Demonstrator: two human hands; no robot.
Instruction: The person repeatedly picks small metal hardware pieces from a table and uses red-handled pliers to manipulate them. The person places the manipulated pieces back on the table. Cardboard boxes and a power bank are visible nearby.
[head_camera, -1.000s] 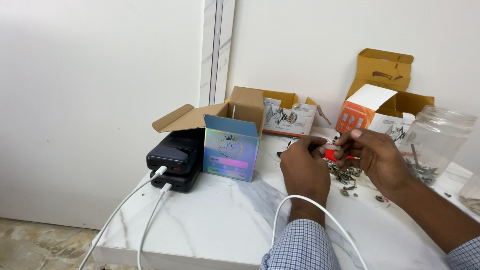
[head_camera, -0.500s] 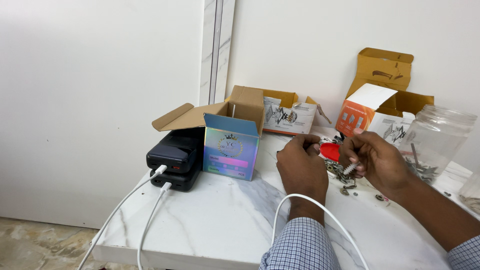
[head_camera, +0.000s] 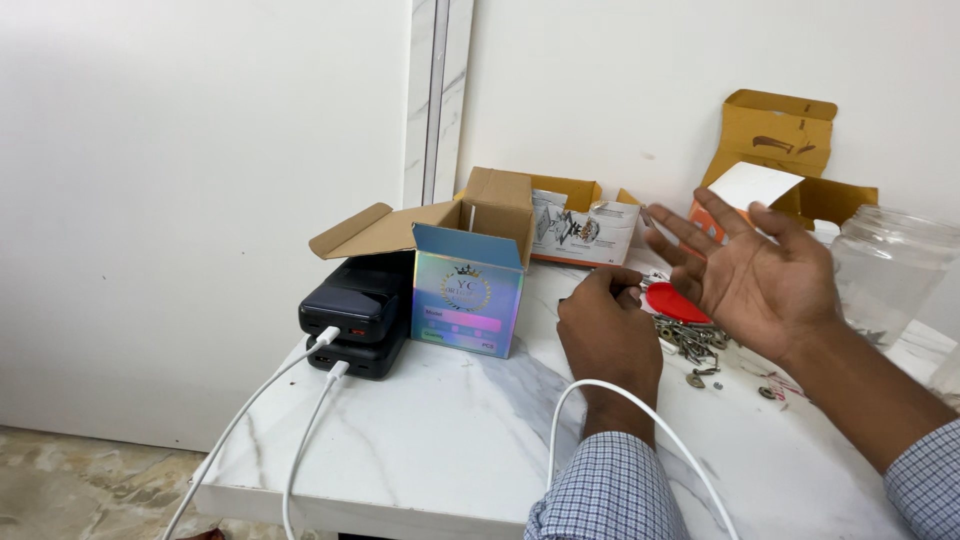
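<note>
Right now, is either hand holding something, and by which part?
The right hand is open and holds nothing. The left hand pinches something small at its fingertips; what it is cannot be told.

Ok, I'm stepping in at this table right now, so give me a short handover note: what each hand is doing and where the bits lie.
Left hand: fist on the marble table, fingertips pinched by the red lid; whether it holds anything is hidden.
Right hand: raised, open, palm showing, holding nothing.
Things: pile of small metal parts lies beside the red lid, a few stray pieces to its right. Clear plastic jar stands at the far right. Shiny open box and stacked black power banks sit to the left.
Done or left: metal parts are loose on the table, not in the jar.
</note>
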